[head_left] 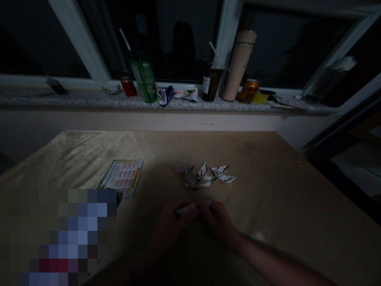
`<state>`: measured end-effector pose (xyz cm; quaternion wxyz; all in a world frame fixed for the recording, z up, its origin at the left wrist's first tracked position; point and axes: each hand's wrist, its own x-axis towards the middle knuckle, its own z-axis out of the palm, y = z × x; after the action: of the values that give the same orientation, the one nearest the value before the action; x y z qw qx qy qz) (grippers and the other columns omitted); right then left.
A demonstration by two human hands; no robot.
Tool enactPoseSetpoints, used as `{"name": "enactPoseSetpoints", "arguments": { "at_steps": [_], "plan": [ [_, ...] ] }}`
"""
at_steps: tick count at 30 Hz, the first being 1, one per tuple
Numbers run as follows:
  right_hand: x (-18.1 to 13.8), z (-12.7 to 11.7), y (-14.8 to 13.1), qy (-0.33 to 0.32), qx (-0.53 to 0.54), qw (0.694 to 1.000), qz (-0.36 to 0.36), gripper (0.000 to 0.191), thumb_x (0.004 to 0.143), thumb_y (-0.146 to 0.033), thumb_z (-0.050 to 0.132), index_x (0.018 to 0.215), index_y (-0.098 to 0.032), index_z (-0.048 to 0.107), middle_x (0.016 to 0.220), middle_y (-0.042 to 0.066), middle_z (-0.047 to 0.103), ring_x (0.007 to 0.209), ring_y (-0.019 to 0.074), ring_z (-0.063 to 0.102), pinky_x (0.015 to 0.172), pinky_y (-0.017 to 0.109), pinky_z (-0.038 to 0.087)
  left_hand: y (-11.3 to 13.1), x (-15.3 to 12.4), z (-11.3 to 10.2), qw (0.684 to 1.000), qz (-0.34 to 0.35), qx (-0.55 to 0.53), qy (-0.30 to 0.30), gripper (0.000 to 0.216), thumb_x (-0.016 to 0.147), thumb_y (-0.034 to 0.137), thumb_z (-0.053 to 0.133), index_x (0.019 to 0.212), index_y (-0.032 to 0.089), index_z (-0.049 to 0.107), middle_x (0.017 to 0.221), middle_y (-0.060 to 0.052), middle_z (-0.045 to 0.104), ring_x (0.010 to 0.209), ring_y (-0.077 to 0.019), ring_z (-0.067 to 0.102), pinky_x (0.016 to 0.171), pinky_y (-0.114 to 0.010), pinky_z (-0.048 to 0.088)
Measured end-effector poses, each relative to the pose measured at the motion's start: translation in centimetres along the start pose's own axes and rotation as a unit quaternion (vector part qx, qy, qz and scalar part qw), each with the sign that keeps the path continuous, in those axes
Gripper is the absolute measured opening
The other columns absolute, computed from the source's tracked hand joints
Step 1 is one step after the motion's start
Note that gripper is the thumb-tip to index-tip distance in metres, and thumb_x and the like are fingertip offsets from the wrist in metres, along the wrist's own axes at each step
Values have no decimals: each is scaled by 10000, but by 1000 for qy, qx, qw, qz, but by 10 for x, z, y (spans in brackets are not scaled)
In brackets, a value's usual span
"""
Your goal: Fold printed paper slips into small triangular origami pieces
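Observation:
A small piece of folded printed paper [187, 209] is pinched between both my hands, low in the middle of the head view. My left hand [172, 218] closes on its left end, with the thumb along the near side. On its right end, my right hand [218, 218] grips with thumb and fingers. Just beyond my hands lie several folded paper shapes [205, 180] with pointed tips, made of similar printed paper. The light is dim, so the fold of the held piece is hard to make out.
A printed sheet [123, 176] lies on the brown table [268, 159] to the left. Along the granite sill [178, 104] behind stand a green bottle [144, 79], a dark cup with a straw [212, 83], a tall pale flask [239, 65] and an orange can [249, 90]. Pixel blocks cover the lower left.

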<state>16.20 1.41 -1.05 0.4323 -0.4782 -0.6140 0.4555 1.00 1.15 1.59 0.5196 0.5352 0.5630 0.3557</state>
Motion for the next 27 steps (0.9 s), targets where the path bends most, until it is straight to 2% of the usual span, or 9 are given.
{"name": "enactPoseSetpoints", "arguments": {
  "at_steps": [3,8,11,14,17,19,24,27],
  "plan": [
    [-1,0,-2,-11,-15,1000,-11,385,866,-420,452,598,-172,576,531,-18,517,501,115,444,469,212,346,-1,-1,-1,999,1,34,-30,325,770,436,570,584,173,612,531,36,547,551,-152,513,531,-214,362],
    [-2,1,-5,-17,-15,1000,10,373,873,-393,451,588,-174,550,531,-28,485,508,107,427,485,212,330,0,-1,-4,997,19,45,-55,397,812,430,521,514,175,587,512,34,525,541,-141,495,548,-203,354],
    [-1,0,-3,-32,47,997,43,360,849,-437,479,620,-173,562,564,-22,497,538,114,435,504,215,339,1,-1,-4,997,18,35,-63,392,809,414,528,502,178,586,496,39,519,519,-133,482,535,-198,347],
    [1,-1,2,-77,146,981,97,373,797,-506,522,619,-180,547,549,-31,459,506,109,395,478,217,318,2,-2,-4,996,16,29,-85,398,811,416,522,494,180,572,480,43,514,494,-126,472,524,-196,342],
    [1,-3,5,-96,194,968,125,463,800,-607,433,605,-194,508,527,-35,413,472,108,344,454,227,294,2,-3,-5,994,10,17,-108,410,815,425,501,492,177,556,477,36,520,496,-128,480,543,-200,355],
    [0,-3,4,-84,165,974,133,505,812,-640,372,588,-201,477,523,-37,382,472,112,322,453,235,292,-1,-3,-5,994,4,17,-111,414,821,438,489,510,174,555,476,35,517,493,-127,479,544,-203,355],
    [-3,-1,-4,-10,63,985,163,505,793,-663,384,602,-200,444,558,-40,352,526,122,337,479,245,309,-10,-2,-4,995,-30,18,-98,391,825,496,464,676,165,608,462,48,517,477,-131,467,498,-208,325],
    [-3,1,-6,26,39,983,177,526,775,-686,376,599,-194,438,559,-41,352,544,123,339,492,246,314,-8,-1,-3,996,-28,33,-79,417,839,488,443,617,166,588,464,42,519,487,-130,472,505,-211,321]
  ]
}}
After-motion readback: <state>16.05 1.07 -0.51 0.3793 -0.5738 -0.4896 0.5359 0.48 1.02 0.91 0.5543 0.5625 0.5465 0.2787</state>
